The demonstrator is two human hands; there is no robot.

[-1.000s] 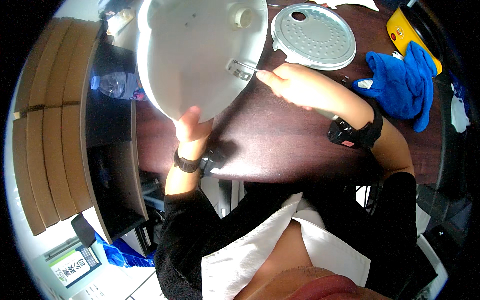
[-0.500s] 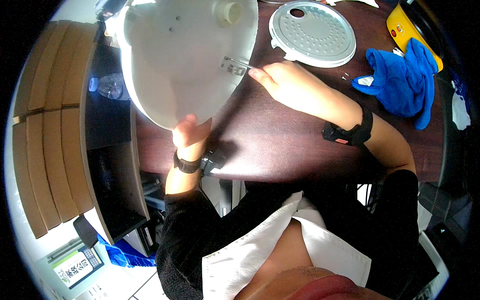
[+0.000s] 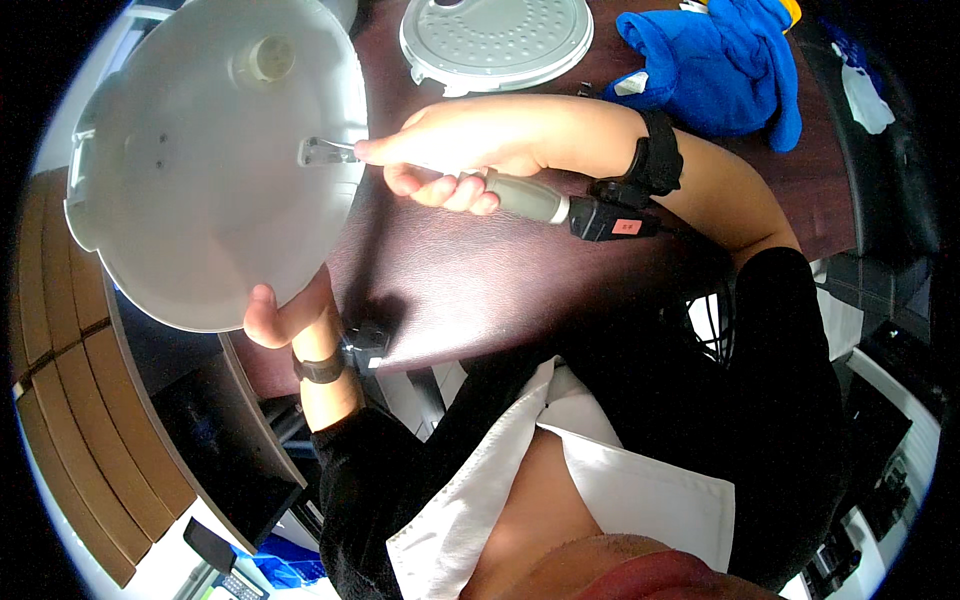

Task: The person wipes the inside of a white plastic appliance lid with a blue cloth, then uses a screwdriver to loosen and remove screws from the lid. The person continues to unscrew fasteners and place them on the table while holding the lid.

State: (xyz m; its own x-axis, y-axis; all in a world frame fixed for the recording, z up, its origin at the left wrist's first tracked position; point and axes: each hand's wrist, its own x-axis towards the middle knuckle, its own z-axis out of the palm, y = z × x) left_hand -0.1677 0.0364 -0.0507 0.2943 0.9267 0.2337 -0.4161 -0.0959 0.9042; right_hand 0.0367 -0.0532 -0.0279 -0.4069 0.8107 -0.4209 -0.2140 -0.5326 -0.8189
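A large white plastic shell (image 3: pixel 215 220), rounded and hollow, is tilted up at the left with its inner side towards me. My left hand (image 3: pixel 287 318) grips its lower rim, thumb on the inner face. On the shell's right inner edge sits a small metal bracket (image 3: pixel 318 151). My right hand (image 3: pixel 445 150) is closed around a screwdriver (image 3: pixel 530 198) with a grey-green handle. Its thin metal shaft runs past my thumb to the bracket; whether the tip sits in a screw is too small to tell.
A round grey perforated cover (image 3: pixel 500 45) lies on the dark table (image 3: pixel 480 290) behind my right hand. Beside it is a crumpled blue cloth (image 3: pixel 700 75), with a yellow item (image 3: pixel 792 12) partly behind. Brown boxes (image 3: pixel 85 410) line the left side.
The whole view has shifted, so the shell and table things appear further left. My right hand has turned, bringing the screwdriver handle into sight. Its shaft stays at the bracket.
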